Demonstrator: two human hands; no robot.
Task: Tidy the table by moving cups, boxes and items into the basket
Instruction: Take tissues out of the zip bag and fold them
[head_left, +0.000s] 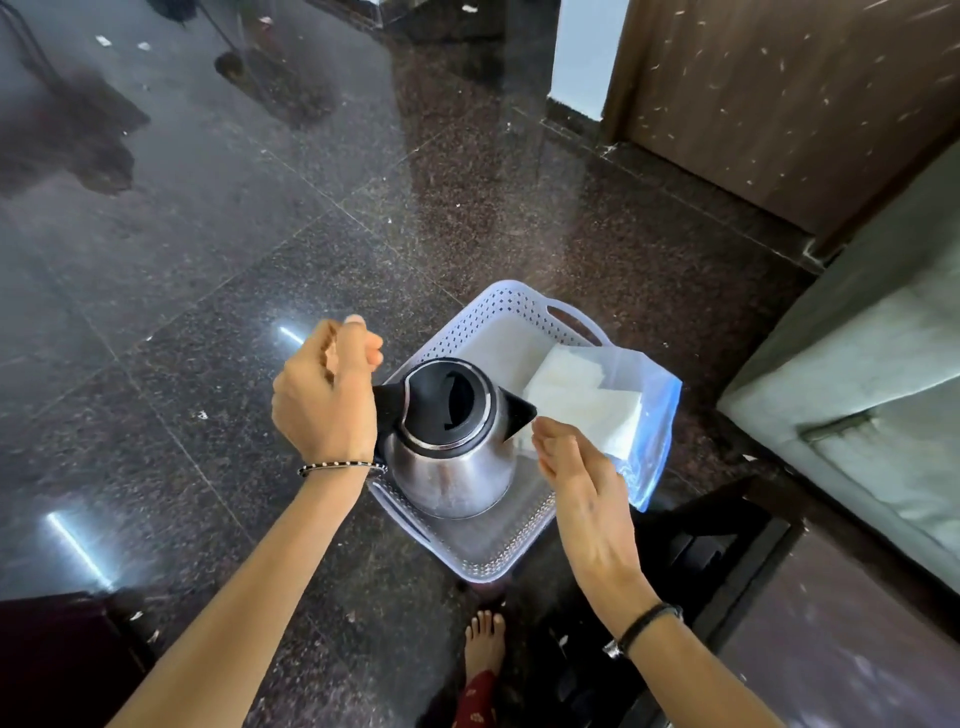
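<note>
A pale lilac perforated basket (488, 558) stands on the dark floor below me. A steel kettle (452, 467) with a black lid is held over it, tilted, by my left hand (324, 395), which is closed around the black handle. My right hand (582, 483) pinches the near edge of a clear plastic bag (649, 410) with a blue border, holding white folded tissues (587, 395) inside it. The bag hangs over the basket's right rim, beside the kettle's spout.
Polished dark granite floor (234, 234) spreads all around. A dark wooden table (831, 623) sits at lower right, a grey cushioned seat (872, 395) to the right, a brown door (779, 104) behind. My bare foot (484, 644) is near the basket.
</note>
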